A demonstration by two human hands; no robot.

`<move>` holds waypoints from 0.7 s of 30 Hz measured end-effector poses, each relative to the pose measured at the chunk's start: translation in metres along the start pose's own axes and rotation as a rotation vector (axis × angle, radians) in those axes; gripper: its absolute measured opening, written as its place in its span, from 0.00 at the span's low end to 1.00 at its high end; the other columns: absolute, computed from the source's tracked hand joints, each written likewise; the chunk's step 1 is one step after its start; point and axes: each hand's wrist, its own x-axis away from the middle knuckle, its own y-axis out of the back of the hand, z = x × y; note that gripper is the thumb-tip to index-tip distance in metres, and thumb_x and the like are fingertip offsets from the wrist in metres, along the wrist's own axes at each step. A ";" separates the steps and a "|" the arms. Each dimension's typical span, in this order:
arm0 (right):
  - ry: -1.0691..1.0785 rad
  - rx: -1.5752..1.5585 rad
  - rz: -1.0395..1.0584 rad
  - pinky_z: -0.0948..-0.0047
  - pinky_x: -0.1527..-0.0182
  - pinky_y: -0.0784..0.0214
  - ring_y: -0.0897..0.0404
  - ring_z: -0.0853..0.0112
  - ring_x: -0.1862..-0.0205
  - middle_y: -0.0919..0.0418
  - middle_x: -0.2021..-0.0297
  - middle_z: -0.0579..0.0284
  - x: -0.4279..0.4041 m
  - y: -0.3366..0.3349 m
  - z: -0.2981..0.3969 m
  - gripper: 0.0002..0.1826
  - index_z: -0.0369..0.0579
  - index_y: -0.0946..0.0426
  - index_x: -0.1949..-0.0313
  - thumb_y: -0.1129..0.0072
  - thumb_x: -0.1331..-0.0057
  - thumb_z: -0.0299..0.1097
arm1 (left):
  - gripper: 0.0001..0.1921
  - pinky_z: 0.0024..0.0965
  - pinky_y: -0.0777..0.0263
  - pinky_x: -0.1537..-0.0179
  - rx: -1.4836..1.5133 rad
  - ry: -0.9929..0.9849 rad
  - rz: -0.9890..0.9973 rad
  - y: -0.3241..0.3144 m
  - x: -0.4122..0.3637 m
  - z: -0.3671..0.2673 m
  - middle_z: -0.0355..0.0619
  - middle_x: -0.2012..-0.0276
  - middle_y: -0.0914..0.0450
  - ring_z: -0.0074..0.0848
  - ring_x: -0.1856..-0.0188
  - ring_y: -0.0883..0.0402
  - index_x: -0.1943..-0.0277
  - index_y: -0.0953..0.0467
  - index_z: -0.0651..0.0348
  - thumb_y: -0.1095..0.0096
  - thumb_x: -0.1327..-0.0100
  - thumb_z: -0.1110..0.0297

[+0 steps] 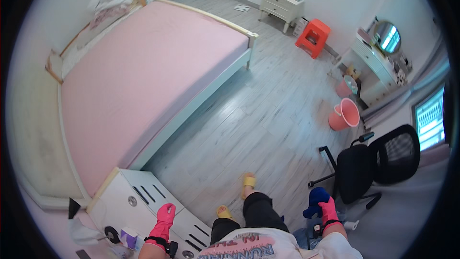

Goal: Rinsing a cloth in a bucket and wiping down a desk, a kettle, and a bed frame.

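Observation:
Both my hands wear pink rubber gloves, with a black strap and a small device at each wrist. At the lower right, my right hand (328, 210) is closed on a bunched dark blue cloth (317, 201), beside the black office chair (354, 172). My left hand (166, 213) is held over the white cabinet (143, 187) with slotted doors at the lower left. Its fingers are curled, and whether anything is inside them cannot be told. Yellow slippers (248, 183) are on my feet on the grey wood-look floor.
A bed with a pink sheet (151, 64) fills the left side. Pink buckets (339, 118), an orange plastic stool (313, 37) and a white dressing table (373, 57) with a round mirror stand to the right. A white nightstand (280, 7) stands at the far wall.

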 end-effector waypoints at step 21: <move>-0.185 -0.552 -0.344 0.70 0.38 0.47 0.35 0.64 0.40 0.34 0.42 0.47 -0.216 0.025 0.159 0.41 0.30 0.45 0.38 0.42 0.39 0.50 | 0.24 0.26 0.34 0.64 -0.030 -0.101 0.623 -0.176 -0.214 -0.461 0.39 0.68 0.23 0.21 0.68 0.29 0.50 0.27 0.63 0.41 0.40 0.51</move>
